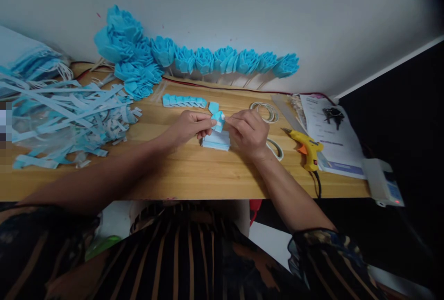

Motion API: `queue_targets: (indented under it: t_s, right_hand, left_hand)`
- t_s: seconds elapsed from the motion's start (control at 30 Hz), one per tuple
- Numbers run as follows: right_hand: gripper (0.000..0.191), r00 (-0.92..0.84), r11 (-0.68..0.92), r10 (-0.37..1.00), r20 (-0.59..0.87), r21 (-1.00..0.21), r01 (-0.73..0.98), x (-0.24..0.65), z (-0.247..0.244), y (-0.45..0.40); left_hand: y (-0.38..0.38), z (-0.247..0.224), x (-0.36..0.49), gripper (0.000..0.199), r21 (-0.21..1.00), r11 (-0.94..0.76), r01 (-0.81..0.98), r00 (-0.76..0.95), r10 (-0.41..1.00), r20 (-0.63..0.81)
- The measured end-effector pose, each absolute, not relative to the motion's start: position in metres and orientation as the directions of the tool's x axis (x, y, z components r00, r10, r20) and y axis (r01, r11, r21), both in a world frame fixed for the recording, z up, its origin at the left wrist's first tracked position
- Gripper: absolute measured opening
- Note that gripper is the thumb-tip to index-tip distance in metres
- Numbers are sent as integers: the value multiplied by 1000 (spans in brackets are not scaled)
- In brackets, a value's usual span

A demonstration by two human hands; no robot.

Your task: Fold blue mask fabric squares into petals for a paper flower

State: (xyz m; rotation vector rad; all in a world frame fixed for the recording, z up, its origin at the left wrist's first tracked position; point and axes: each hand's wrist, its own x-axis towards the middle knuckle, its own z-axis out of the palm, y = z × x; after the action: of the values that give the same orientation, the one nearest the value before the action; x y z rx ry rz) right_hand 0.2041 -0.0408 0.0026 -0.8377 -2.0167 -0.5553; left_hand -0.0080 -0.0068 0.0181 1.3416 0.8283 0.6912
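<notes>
My left hand (pixel 192 126) pinches a small folded blue petal piece (pixel 218 119) between thumb and fingers above the table. My right hand (pixel 252 132) is closed right beside it, its fingertips at a small white bit on the piece's edge; what they grip is too small to make out. Below the hands lies a stack of pale blue rectangular sheets (pixel 215 140). Another folded blue piece (pixel 213 107) rests just beyond the held one. A row of folded blue petals (pixel 184 102) lies behind my left hand.
Blue fabric-like flowers (pixel 204 61) on stems line the wall. Cut strips (pixel 76 115) heap on the left, beside stacked face masks (pixel 38 64). Tape rolls (pixel 265 112), a yellow glue gun (pixel 308 149), papers (pixel 329 128) and a white power box (pixel 381 182) are on the right.
</notes>
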Motion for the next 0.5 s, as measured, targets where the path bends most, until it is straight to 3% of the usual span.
queue_targets:
  t_s: [0.1, 0.23, 0.4, 0.5]
  right_hand:
    - [17, -401, 670, 394, 827, 40, 741, 204, 2, -41]
    - [16, -410, 686, 342, 845, 73, 724, 205, 2, -41]
    - [16, -388, 663, 459, 799, -18, 748, 207, -2, -40]
    - [17, -398, 655, 462, 793, -2, 755, 208, -4, -40]
  left_hand:
    - [-7, 17, -8, 30, 993, 112, 27, 544, 832, -109]
    - [-6, 16, -9, 30, 994, 106, 16, 552, 828, -97]
    - [-6, 16, -10, 31, 995, 95, 3, 562, 823, -80]
    - [-6, 15, -9, 31, 995, 96, 3, 566, 820, -81]
